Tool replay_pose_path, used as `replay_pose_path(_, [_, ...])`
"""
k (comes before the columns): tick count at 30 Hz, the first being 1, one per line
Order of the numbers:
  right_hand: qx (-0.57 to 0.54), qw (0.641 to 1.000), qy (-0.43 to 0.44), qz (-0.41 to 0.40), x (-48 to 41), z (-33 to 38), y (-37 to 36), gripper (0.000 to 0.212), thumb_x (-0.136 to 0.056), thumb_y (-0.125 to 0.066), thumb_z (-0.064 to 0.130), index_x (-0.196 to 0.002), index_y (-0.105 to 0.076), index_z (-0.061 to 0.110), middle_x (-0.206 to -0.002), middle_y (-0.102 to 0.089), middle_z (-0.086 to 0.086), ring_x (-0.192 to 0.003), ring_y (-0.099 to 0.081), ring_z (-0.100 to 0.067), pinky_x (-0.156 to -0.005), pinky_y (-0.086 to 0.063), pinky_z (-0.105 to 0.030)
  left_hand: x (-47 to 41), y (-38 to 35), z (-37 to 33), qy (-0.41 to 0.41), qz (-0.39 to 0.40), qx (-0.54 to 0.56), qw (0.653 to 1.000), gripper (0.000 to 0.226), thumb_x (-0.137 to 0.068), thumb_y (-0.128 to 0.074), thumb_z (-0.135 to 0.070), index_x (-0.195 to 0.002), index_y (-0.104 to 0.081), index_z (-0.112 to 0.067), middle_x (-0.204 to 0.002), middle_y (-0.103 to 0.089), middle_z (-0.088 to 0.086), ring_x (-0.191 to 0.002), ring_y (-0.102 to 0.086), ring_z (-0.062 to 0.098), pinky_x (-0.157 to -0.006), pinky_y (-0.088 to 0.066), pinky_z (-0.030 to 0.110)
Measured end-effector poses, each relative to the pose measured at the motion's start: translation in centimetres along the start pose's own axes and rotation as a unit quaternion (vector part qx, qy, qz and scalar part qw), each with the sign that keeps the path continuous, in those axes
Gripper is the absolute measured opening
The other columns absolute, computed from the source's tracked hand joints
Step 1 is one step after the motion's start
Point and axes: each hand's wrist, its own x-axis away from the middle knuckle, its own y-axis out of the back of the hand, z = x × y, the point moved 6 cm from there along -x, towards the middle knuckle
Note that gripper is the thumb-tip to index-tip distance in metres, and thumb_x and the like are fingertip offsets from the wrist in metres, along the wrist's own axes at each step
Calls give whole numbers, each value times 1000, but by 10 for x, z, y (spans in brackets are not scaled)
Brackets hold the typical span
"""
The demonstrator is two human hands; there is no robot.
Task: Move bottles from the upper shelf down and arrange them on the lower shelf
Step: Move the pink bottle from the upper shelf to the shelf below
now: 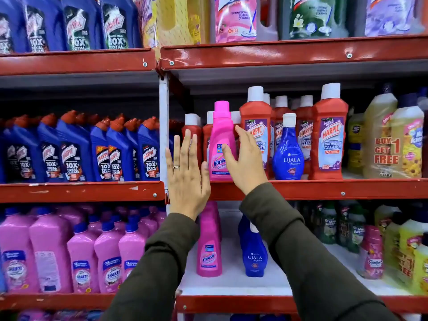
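Note:
A pink Vanish bottle point(221, 137) stands upright at the front of the upper shelf point(324, 187). My left hand point(186, 172) is open just left of it, fingers up and spread. My right hand point(245, 161) is open on its right side, thumb across the label, fingers not closed around it. A blue Ujala bottle point(288, 151) stands further right on the same shelf. On the white lower shelf point(231, 287) stand another pink Vanish bottle point(209, 249) and a blue Ujala bottle point(253, 253), side by side, partly hidden by my sleeves.
Red Harpic bathroom cleaner bottles point(328, 137) crowd the upper shelf behind and right. Yellow bottles point(393, 140) fill the far right. Blue Harpic bottles point(104, 151) and pink Shakti bottles point(81, 256) fill the left bay. A white upright post point(164, 126) divides the bays.

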Motion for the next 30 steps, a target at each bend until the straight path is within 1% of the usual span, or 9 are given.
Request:
replay_pose_path(3, [11, 1000, -25, -2, -15, 1, -9, 57, -97, -52, 21, -148, -35, 3, -146, -48, -19, -135, -46, -31, -114, -35, -38, 3, -17, 15, 10, 34, -2, 999, 64, -102, -34, -25, -162, -17, -10, -172, -12, 6, -160, -3, 21, -129, -9, 51])
replay_pose_path(7, [32, 998, -55, 0, -19, 2, -15, 55, -99, -47, 23, -148, -33, 4, -138, -55, -21, -125, -54, -34, -106, -42, -43, 14, -40, 19, -14, 76, 1, 997, 66, -99, -32, -27, -162, -20, -11, -172, -13, 6, -160, -5, 22, -128, -12, 52])
replay_pose_path(10, [31, 997, -71, 3, -22, 0, -16, 48, -99, -48, 23, -142, -41, 2, -131, -59, -21, -120, -56, -33, -98, -42, -35, 15, -45, 21, -22, 68, -25, 997, 63, -103, -26, -31, -162, -19, -11, -172, -13, 6, -160, -5, 23, -129, -10, 50])
replay_pose_path(14, [-23, 994, -100, 31, -27, -5, -18, 36, -97, -55, 20, -128, -53, 3, -122, -64, -15, -112, -60, -27, -85, -40, -23, 18, -47, 22, -32, 62, -52, 996, 62, -105, -21, -32, -162, -15, -10, -172, -10, 8, -160, -3, 24, -130, -4, 45])
replay_pose_path(16, [-54, 991, -116, 37, -30, -7, -18, 35, -95, -58, 19, -127, -54, 4, -120, -65, -12, -107, -61, -22, -85, -44, -25, 18, -48, 23, -26, 59, -56, 996, 62, -105, -19, -33, -163, -13, -10, -172, -8, 8, -160, -2, 23, -130, -1, 44])
replay_pose_path(19, [-103, 980, -160, 57, -32, -13, -21, 44, -94, -61, 21, -133, -47, 6, -124, -63, -12, -107, -64, -23, -91, -54, -37, 17, -48, 24, -28, 59, -62, 996, 62, -105, -19, -33, -163, -13, -11, -172, -7, 8, -160, -2, 24, -130, -2, 45])
replay_pose_path(22, [-189, 956, -210, 82, -31, -18, -27, 50, -93, -64, 19, -136, -41, 8, -126, -60, -13, -105, -66, -24, -86, -58, -36, 17, -49, 25, -30, 60, -58, 996, 61, -106, -22, -32, -163, -13, -11, -172, -8, 8, -160, -5, 25, -130, -7, 48])
replay_pose_path(25, [-210, 951, -215, 78, -32, -21, -27, 52, -91, -67, 20, -135, -43, 9, -127, -61, -14, -109, -67, -27, -90, -58, -41, 17, -50, 24, -32, 62, -56, 996, 61, -106, -20, -33, -163, -14, -11, -172, -9, 9, -159, -6, 25, -129, -8, 49])
replay_pose_path(30, [-243, 946, -210, 38, -35, -14, -27, 46, -89, -68, 28, -129, -53, 11, -121, -67, -11, -103, -70, -25, -90, -58, -47, 14, -43, 22, -17, 65, -12, 998, 62, -105, -21, -31, -162, -14, -9, -172, -8, 9, -160, -3, 23, -129, -9, 49])
